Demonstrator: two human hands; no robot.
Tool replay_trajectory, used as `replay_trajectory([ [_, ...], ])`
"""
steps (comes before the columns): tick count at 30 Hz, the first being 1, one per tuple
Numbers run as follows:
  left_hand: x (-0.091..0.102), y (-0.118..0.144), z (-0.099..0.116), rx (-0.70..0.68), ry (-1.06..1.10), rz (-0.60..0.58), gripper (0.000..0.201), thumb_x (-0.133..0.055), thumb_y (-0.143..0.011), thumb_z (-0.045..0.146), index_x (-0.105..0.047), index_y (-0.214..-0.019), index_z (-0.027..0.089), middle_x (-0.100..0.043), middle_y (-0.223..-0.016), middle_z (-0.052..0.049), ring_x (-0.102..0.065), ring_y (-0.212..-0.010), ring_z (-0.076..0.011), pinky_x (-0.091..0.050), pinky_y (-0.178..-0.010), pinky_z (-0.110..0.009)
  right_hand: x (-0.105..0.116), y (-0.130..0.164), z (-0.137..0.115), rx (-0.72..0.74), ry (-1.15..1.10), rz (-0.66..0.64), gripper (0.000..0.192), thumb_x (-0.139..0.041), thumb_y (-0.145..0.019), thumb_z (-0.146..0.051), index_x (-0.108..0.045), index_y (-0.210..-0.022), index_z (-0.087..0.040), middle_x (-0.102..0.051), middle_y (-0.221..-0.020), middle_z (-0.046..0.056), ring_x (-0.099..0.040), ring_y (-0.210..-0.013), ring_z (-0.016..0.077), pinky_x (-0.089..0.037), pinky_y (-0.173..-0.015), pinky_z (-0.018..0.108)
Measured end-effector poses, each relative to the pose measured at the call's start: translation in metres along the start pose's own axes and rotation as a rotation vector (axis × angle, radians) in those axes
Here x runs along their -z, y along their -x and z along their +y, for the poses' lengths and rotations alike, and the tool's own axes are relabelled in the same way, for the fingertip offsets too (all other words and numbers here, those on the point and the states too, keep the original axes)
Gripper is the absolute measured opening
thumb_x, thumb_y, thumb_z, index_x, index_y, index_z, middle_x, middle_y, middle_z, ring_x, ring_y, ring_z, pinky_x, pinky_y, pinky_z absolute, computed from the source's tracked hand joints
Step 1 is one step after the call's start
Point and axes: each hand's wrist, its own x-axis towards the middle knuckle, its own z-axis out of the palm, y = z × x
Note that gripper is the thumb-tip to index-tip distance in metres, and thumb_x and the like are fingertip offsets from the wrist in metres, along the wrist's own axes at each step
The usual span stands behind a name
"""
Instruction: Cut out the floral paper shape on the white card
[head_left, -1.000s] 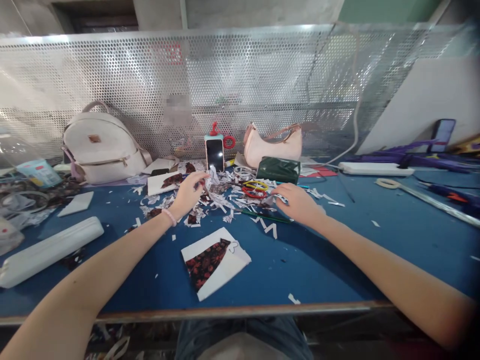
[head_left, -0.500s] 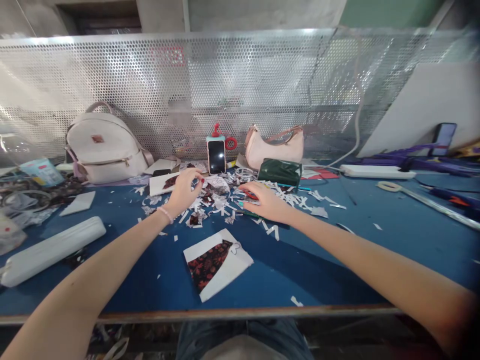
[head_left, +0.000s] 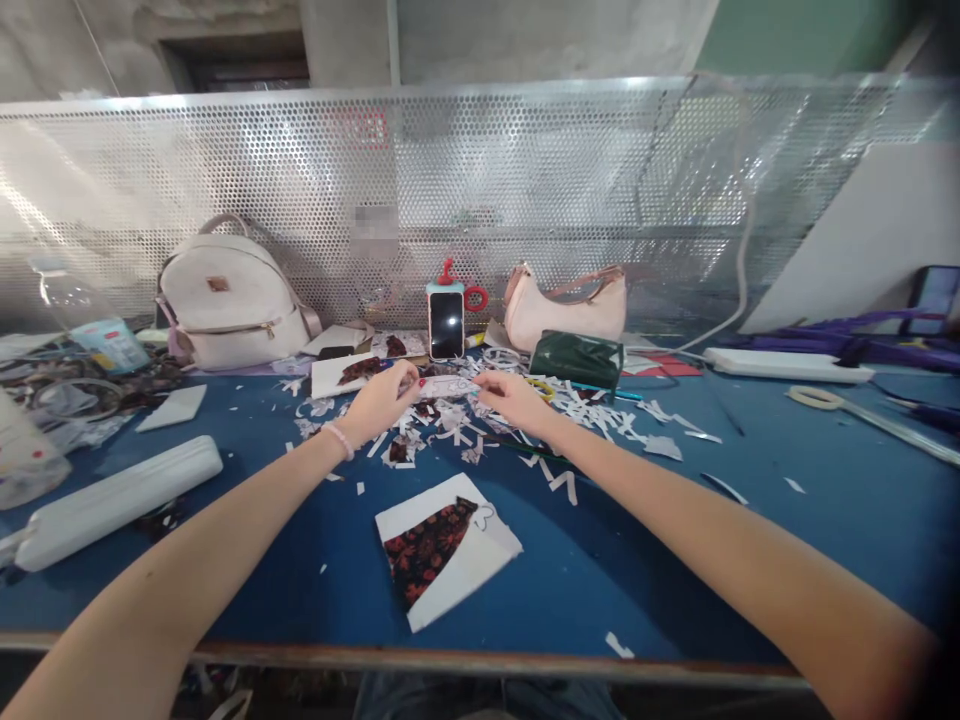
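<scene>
At far left I see a clear bottle [head_left: 81, 308], its contents too indistinct to tell. Near left lies a long white case [head_left: 124, 500]; it looks closed, so I cannot say what it holds. Beyond it a white backpack [head_left: 232, 300] stands shut by the perforated screen [head_left: 442, 170], probably set back to keep it off the working side. My left hand [head_left: 382, 400] has thumb and fingertips pinching the left end of a pale paper strip [head_left: 444, 386], which spans the gap between both hands above the scrap pile [head_left: 457, 425]. Farther back, a phone [head_left: 447, 326] stands upright, apparently leaned so its screen faces me. On the near side, a white card [head_left: 480, 565] bearing a floral dress shape [head_left: 431, 550] lies flat between my forearms. My right hand [head_left: 514, 400] seems to pinch the strip's right end; I judge the double hold keeps it straight. Far right of centre sit a pink handbag [head_left: 566, 312] and, before it, a dark green pouch [head_left: 576, 360]; neither shows its contents.
</scene>
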Motion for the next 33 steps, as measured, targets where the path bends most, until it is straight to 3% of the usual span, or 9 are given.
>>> replay_trajectory([
  [5,-0.003,0.003,-0.013,-0.054,-0.062,-0.097,0.021,-0.039,-0.086,0.024,-0.059,-0.085,0.018,-0.065,-0.085,-0.004,-0.059,-0.077,-0.0181,-0.043,-0.067,-0.028,-0.002,0.005,0.012,0.004,0.258,0.096,0.023,-0.043,-0.077,-0.016,-0.061,-0.09,-0.014,-0.06,-0.066,0.004,-0.053,-0.06,0.0174,-0.041,-0.064,0.031],
  [10,-0.013,0.009,-0.021,-0.135,-0.147,-0.176,0.022,-0.043,-0.082,0.017,-0.061,-0.094,0.018,-0.065,-0.091,-0.007,-0.061,-0.081,-0.0211,-0.044,-0.074,-0.032,-0.009,0.009,0.007,0.1,0.398,0.01,0.024,-0.044,-0.077,-0.011,-0.063,-0.089,-0.016,-0.066,-0.091,0.008,-0.06,-0.084,0.0212,-0.042,-0.076,0.032],
  [17,-0.021,0.009,-0.014,-0.148,-0.1,-0.215,0.022,-0.042,-0.082,0.016,-0.061,-0.094,0.016,-0.063,-0.094,-0.01,-0.058,-0.09,-0.0238,-0.042,-0.082,-0.037,-0.011,0.011,0.008,0.083,0.441,-0.063,0.025,-0.043,-0.078,-0.011,-0.063,-0.091,-0.018,-0.066,-0.095,0.007,-0.06,-0.089,0.0211,-0.043,-0.078,0.031],
  [20,-0.02,0.01,-0.014,-0.109,-0.012,-0.214,0.021,-0.045,-0.079,0.015,-0.062,-0.091,0.017,-0.063,-0.093,-0.009,-0.058,-0.09,-0.0228,-0.041,-0.085,-0.037,-0.012,0.013,0.009,0.056,0.391,-0.059,0.024,-0.044,-0.077,-0.012,-0.064,-0.09,-0.018,-0.066,-0.095,0.007,-0.06,-0.089,0.0225,-0.043,-0.077,0.032],
  [23,-0.016,0.009,-0.015,-0.039,0.112,-0.172,0.017,-0.049,-0.076,0.015,-0.063,-0.087,0.018,-0.064,-0.09,-0.007,-0.059,-0.088,-0.0217,-0.04,-0.088,-0.037,-0.008,0.012,0.006,0.021,0.297,-0.02,0.022,-0.046,-0.073,-0.013,-0.064,-0.085,-0.018,-0.067,-0.083,0.006,-0.061,-0.077,0.0218,-0.043,-0.07,0.032],
  [26,-0.008,0.003,-0.015,0.08,0.273,-0.062,0.018,-0.051,-0.076,0.018,-0.061,-0.091,0.019,-0.063,-0.092,-0.006,-0.058,-0.085,-0.0198,-0.042,-0.087,-0.036,0.005,0.0,-0.002,-0.018,0.148,0.067,0.015,-0.049,-0.07,-0.016,-0.062,-0.077,-0.017,-0.06,-0.059,0.002,-0.057,-0.057,0.0181,-0.042,-0.06,0.03],
  [28,-0.003,-0.003,-0.014,0.19,0.41,0.02,0.022,-0.049,-0.079,0.023,-0.057,-0.099,0.018,-0.062,-0.084,-0.004,-0.058,-0.068,-0.0154,-0.047,-0.077,-0.034,0.015,-0.014,-0.007,-0.037,0.007,0.154,0.014,-0.048,-0.071,-0.019,-0.059,-0.078,-0.017,-0.055,-0.053,-0.001,-0.053,-0.05,0.0159,-0.042,-0.054,0.028],
  [30,0.002,-0.009,-0.009,0.298,0.571,0.073,0.024,-0.043,-0.083,0.027,-0.052,-0.104,0.017,-0.057,-0.072,-0.001,-0.049,-0.048,-0.0096,-0.05,-0.063,-0.031,0.026,-0.03,-0.01,-0.058,-0.156,0.261,0.015,-0.041,-0.076,-0.023,-0.052,-0.084,-0.018,-0.056,-0.058,0.0,-0.054,-0.05,0.0144,-0.043,-0.049,0.026],
  [33,0.008,-0.014,0.004,0.395,0.803,0.093,0.024,-0.041,-0.086,0.029,-0.048,-0.105,0.017,-0.052,-0.067,0.002,-0.044,-0.043,-0.0059,-0.052,-0.061,-0.029,0.035,-0.053,-0.012,-0.076,-0.353,0.41,0.012,-0.032,-0.078,-0.023,-0.041,-0.086,-0.02,-0.058,-0.066,0.001,-0.059,-0.057,0.0135,-0.046,-0.052,0.024],
])
